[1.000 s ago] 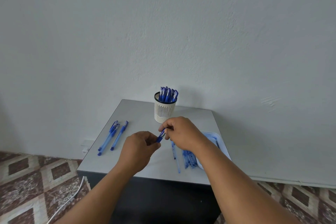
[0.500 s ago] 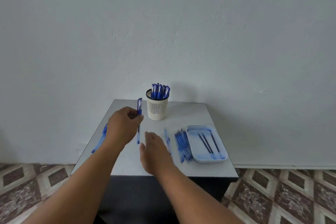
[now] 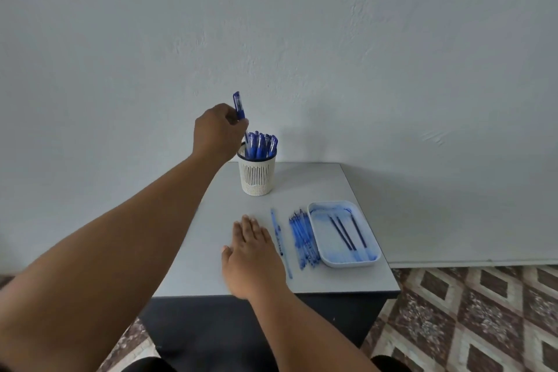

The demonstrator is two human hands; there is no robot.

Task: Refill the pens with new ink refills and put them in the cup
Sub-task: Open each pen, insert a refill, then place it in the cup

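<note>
the left hand (image 3: 216, 130) pinches a capped pen (image 3: 239, 106) upright just above the cup (image 3: 257, 174), seemingly to drop it among the others, while the right hand (image 3: 252, 254) rests flat, fingers straight, on the surface (image 3: 317, 181) beside the refills (image 3: 303, 238).

Left hand (image 3: 218, 130) raised (right hand (image 3: 252, 254) flat)

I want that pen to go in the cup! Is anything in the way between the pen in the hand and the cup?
Nothing separate blocks it. The left hand holds the pen upright just above the cup rim. The cup is already crowded with pens, so it must slip into the gap at their left.
</note>
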